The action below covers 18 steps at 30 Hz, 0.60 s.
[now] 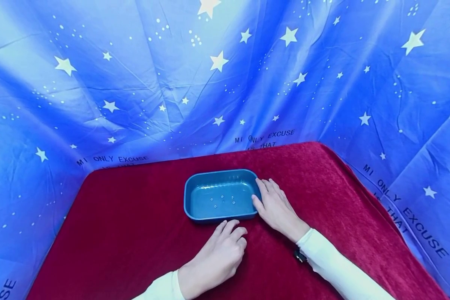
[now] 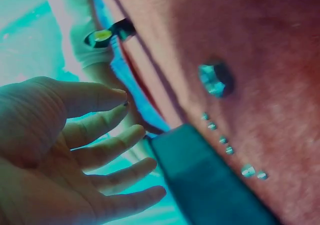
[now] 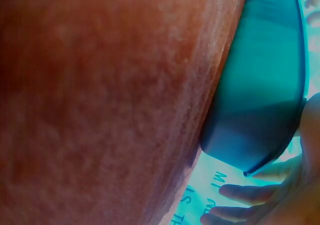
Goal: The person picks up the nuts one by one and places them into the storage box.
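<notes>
A teal plastic box (image 1: 198,216) sits on the dark red cloth, with several tiny ring-like pieces (image 1: 222,196) on its floor. At its right end my right hand (image 1: 279,208) steadies it, thumb over the rim and index finger along the far corner; the other fingers extend past the wall (image 3: 255,85). Just in front of the box is my left hand (image 1: 219,254). In the left wrist view, its thumb and index fingertips appear to pinch a tiny dark piece (image 2: 126,103), the other fingers spread. Beside the box lie several small shiny pieces (image 2: 223,140) and a larger-looking faceted one (image 2: 212,80).
Red velvet cloth (image 1: 116,229) covers the table. A blue curtain with stars (image 1: 153,83) hangs behind and along both sides. A dark band with a small device (image 1: 300,255) is on the right wrist.
</notes>
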{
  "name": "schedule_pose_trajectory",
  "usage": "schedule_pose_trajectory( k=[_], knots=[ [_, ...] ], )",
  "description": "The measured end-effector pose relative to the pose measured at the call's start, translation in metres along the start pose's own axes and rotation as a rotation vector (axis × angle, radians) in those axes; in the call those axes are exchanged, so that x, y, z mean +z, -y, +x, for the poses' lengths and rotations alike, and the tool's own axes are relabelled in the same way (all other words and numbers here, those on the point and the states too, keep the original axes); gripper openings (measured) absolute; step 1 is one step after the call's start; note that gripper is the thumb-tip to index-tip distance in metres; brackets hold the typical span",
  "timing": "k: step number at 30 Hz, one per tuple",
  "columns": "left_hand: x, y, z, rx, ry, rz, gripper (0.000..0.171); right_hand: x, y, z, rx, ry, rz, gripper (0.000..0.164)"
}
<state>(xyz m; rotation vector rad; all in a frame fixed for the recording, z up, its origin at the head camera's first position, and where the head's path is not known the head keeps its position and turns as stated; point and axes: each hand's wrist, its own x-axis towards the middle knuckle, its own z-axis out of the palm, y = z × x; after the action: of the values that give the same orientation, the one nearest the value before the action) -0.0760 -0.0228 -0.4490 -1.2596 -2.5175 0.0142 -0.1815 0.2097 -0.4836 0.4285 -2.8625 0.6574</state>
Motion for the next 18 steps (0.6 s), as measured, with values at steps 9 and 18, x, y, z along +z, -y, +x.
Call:
schedule_pose_trajectory(
  k=[9,18],
  knots=[
    [-0.018,0.020,0.005,-0.081,-0.076,-0.055,0.007,0.000,-0.001,0.001,-0.031,-0.021,-0.014,0.066],
    [-0.021,0.042,0.006,-0.155,-0.126,-0.091,0.013,0.002,-0.001,0.001,-0.034,-0.037,-0.025,0.065]
  ],
)
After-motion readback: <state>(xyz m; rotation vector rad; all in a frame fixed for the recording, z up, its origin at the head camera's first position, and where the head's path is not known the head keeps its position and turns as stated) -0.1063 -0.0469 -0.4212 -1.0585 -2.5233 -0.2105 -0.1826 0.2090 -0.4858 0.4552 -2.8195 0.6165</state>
